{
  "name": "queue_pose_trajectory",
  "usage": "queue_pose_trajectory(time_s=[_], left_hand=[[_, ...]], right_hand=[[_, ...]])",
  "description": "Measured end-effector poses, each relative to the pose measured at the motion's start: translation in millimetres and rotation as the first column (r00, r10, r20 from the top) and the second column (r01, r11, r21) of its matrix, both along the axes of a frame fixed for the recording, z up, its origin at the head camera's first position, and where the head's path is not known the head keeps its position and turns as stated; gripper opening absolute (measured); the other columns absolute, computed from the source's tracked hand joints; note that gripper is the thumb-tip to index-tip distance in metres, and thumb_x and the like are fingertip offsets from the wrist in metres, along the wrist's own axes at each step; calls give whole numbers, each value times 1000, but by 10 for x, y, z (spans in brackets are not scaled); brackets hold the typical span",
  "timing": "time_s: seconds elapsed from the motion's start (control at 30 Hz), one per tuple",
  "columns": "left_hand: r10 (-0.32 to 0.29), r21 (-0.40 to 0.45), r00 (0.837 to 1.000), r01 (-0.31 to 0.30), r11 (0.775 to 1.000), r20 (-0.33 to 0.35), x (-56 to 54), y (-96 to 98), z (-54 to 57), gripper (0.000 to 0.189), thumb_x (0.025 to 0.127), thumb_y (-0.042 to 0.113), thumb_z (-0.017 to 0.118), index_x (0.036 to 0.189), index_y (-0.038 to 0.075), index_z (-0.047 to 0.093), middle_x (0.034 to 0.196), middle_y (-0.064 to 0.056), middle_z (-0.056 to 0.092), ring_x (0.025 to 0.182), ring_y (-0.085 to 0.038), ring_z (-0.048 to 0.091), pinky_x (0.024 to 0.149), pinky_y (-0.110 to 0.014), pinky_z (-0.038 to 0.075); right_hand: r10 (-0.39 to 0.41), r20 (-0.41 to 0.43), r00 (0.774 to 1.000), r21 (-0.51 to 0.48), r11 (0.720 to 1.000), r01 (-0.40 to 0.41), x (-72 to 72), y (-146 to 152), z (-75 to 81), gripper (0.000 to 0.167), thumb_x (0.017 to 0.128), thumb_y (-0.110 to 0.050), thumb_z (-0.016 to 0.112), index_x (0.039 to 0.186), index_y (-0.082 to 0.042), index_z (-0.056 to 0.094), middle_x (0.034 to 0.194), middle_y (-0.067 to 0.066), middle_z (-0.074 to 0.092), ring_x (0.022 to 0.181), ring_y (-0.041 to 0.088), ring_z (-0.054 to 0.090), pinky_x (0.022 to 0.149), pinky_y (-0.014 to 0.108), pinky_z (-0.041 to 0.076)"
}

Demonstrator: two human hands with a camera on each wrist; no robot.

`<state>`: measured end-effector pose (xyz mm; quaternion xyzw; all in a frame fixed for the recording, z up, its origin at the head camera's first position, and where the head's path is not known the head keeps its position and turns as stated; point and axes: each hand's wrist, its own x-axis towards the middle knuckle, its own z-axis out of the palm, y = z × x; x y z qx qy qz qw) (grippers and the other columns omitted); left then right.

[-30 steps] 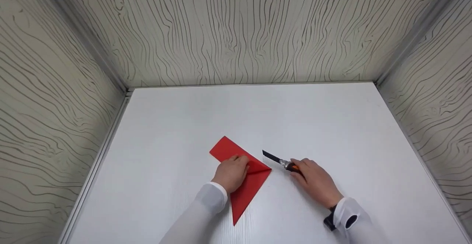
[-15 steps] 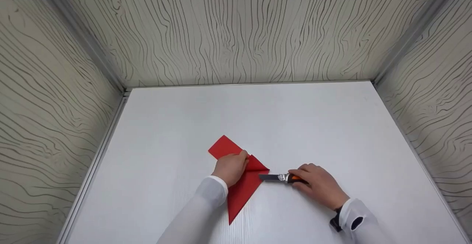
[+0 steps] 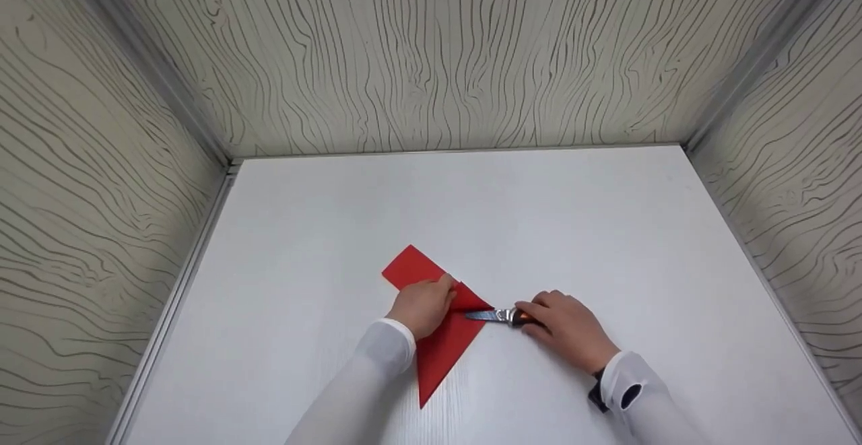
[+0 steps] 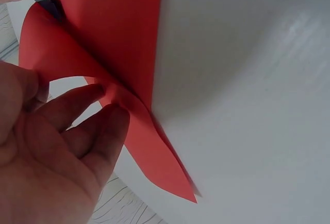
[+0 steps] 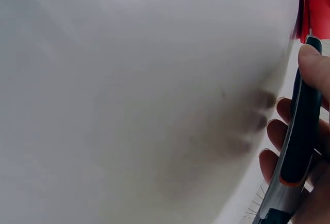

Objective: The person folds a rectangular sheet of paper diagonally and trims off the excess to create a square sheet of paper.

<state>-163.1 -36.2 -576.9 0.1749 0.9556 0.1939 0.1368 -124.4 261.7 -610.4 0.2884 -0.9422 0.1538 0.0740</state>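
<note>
A folded sheet of red paper (image 3: 444, 357) lies on the white table, one end pointing towards me and a squared end at the upper left. My left hand (image 3: 421, 307) pinches its upper flap, which bows up off the lower layer in the left wrist view. A utility knife (image 3: 520, 317) with a dark handle and orange accents is gripped in my right hand (image 3: 569, 330). Its blade (image 4: 49, 3) reaches in at the fold, between the raised flap and the layer beneath. In the right wrist view the thumb lies along the knife handle (image 5: 303, 126), fingers curled underneath.
The white tabletop (image 3: 323, 216) spreads around the paper. Wood-grain patterned panels (image 3: 431, 54) rise at the back and both sides, joined by grey metal rails (image 3: 141, 61). A dark band (image 3: 597, 394) circles the right wrist below the white sleeve.
The knife first came down and left onto the paper, then moved up slightly and left into the fold. The left hand shifted its fingers on the flap, lifting its edge.
</note>
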Motion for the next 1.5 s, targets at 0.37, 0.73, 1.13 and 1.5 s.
queue_pose_trajectory(time_s=[0.37, 0.73, 1.13, 1.5], left_hand=[[34, 18, 999, -34, 999, -28, 137, 41, -59, 33, 102, 46, 58, 114, 16, 60, 98, -1, 62, 89, -17, 63, 82, -34, 54], [-87, -252, 983, 44, 967, -162, 168, 91, -279, 80, 93, 51, 69, 155, 9, 41, 154, -11, 43, 144, -32, 39, 116, -48, 36], [-66, -294, 992, 30, 955, -111, 198, 77, -242, 80, 95, 52, 66, 159, 13, 38, 163, -15, 32, 148, -36, 31, 117, -44, 35], [-64, -327, 993, 27, 945, -104, 204, 79, -217, 84, 95, 53, 65, 161, 12, 34, 164, -14, 31, 149, -34, 30, 118, -42, 34]], right_hand=[[8, -1, 1000, 6, 1000, -8, 9, 6, -52, 40, 88, -22, 82, 126, -20, 73, 101, -4, 62, 87, 14, 55, 74, 33, 51], [10, 93, 996, 50, 999, -15, 85, -38, 48, 42, 91, -22, 79, 131, -14, 70, 101, -5, 61, 87, 12, 52, 77, 32, 52], [10, 50, 999, 47, 999, -13, 160, -70, 51, 39, 86, -22, 84, 124, -16, 74, 92, -8, 56, 81, 9, 49, 69, 27, 50], [-21, 96, 995, 65, 998, 14, 163, -112, 117, 41, 86, -22, 84, 125, -16, 75, 91, -8, 56, 80, 10, 49, 69, 27, 50]])
